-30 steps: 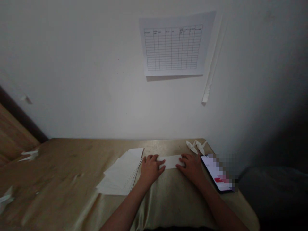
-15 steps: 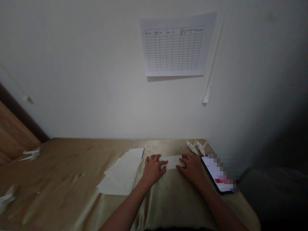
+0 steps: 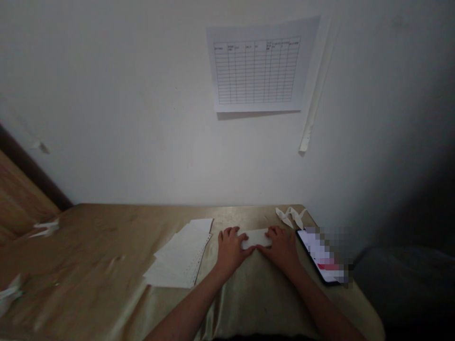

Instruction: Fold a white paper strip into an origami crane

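A folded white paper strip (image 3: 256, 238) lies on the tan cloth-covered table (image 3: 106, 255). My left hand (image 3: 232, 249) rests on its left end, fingers stretched flat over the paper. My right hand (image 3: 282, 247) presses down on its right end, fingers also flat. The two hands nearly meet at the thumbs below the strip. Only the middle of the strip shows between them.
A stack of white sheets (image 3: 181, 255) lies left of my hands. A phone (image 3: 322, 258) with a lit screen sits at the right table edge. Small folded paper pieces (image 3: 291, 216) lie behind it, and others (image 3: 44, 228) at the far left. A printed grid sheet (image 3: 258, 71) hangs on the wall.
My left hand has slid to the right along the strip, closer to my right hand, so less of the paper shows between them. The right hand has hardly moved.
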A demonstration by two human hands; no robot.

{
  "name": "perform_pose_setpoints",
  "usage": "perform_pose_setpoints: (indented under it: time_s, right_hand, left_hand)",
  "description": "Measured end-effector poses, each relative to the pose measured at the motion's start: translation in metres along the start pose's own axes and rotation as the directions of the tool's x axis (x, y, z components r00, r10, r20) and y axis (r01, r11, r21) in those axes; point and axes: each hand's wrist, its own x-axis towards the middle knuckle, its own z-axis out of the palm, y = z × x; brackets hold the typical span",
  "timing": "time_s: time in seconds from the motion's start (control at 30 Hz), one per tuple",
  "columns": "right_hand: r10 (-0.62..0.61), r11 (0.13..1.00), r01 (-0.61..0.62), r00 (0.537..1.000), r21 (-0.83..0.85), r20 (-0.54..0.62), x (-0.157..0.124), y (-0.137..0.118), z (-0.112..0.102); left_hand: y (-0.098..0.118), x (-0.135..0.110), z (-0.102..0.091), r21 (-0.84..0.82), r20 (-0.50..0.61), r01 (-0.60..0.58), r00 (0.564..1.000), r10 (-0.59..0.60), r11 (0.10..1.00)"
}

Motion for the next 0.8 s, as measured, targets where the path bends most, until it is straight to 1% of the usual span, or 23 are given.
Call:
perform_pose_setpoints:
  time_s: [0.17,0.33,0.63,0.73,0.8]
  right_hand:
    - [0.036,0.999,-0.036,0.999,0.005,0.021,0.002,0.000,0.000]
    - [0.056,0.995,-0.060,0.997,0.079,0.054,0.002,0.004,0.000]
    - [0.043,0.978,-0.065,0.992,0.197,0.115,0.005,0.018,-0.003]
    - [0.028,0.974,-0.055,0.992,0.219,0.124,0.008,0.023,-0.002]
    - [0.017,0.973,-0.045,0.992,0.228,0.126,0.009,0.027,-0.002]
  left_hand:
    - [0.002,0.001,-0.004,-0.005,0.036,0.041,0.999,-0.041,0.999]
    - [-0.002,0.004,-0.009,-0.034,0.120,0.069,0.991,-0.065,0.997]
    - [-0.022,0.009,-0.018,-0.093,0.218,0.060,0.975,-0.038,0.994]
    - [-0.032,0.010,-0.022,-0.092,0.247,0.054,0.969,-0.030,0.994]
    - [-0.041,0.012,-0.022,-0.111,0.265,0.022,0.964,0.008,0.994]
